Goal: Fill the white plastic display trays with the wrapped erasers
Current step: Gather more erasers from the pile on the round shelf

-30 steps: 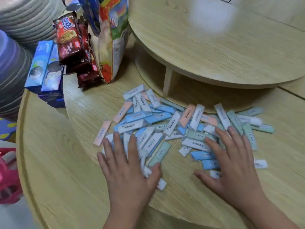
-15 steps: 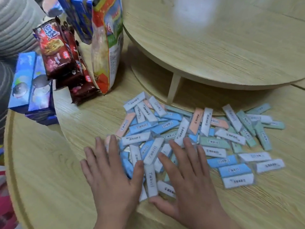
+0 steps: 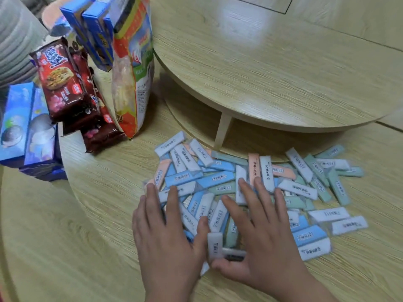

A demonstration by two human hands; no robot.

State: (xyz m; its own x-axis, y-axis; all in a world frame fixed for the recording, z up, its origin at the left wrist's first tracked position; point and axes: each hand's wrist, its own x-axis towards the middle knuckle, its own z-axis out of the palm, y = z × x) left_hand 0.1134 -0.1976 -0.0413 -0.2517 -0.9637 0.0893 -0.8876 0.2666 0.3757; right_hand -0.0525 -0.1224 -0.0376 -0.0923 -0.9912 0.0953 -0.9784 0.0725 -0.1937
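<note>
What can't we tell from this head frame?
Display trays: none inside the head view; whether they sit beyond an edge cannot be told.
Erasers under the left hand and right hand: covered by the flat palms, so count and colours unknown.
Wrapper print: too small and motion-blurred to read.
Blue boxes: cut off by the left edge.

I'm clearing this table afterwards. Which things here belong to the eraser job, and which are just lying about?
Job: wrapped erasers, left hand, right hand; no trays in view.
Lying about: cookie packs, blue boxes, snack bag, raised round shelf.
</note>
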